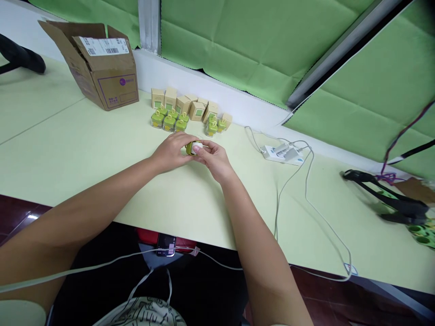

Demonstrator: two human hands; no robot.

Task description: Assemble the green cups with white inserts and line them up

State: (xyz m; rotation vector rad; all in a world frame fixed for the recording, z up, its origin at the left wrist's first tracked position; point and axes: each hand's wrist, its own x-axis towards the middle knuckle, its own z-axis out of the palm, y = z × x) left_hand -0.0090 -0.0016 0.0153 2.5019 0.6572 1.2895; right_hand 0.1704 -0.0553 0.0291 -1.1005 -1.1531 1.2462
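Observation:
A small green-capped container (189, 148) with a white part facing me is held up over the table between both hands. My left hand (170, 153) grips its green side, fingers curled round it. From the other side my right hand (216, 159) closes on it, the thumb pressed on the white part. Just beyond my hands stand several like containers with green lids and ring handles (169, 121) and clear bases. Two or three more green-lidded containers (212, 126) stand to their right. Behind them is a row of small tan cartons (197, 110).
An open cardboard box (117, 83) stands at the back left. To the right lies a white power strip (283, 155) with plugs, its cables looping over the table (251, 199). A black clamp-like stand (390, 194) is at far right. A phone (166, 244) lies below the front edge.

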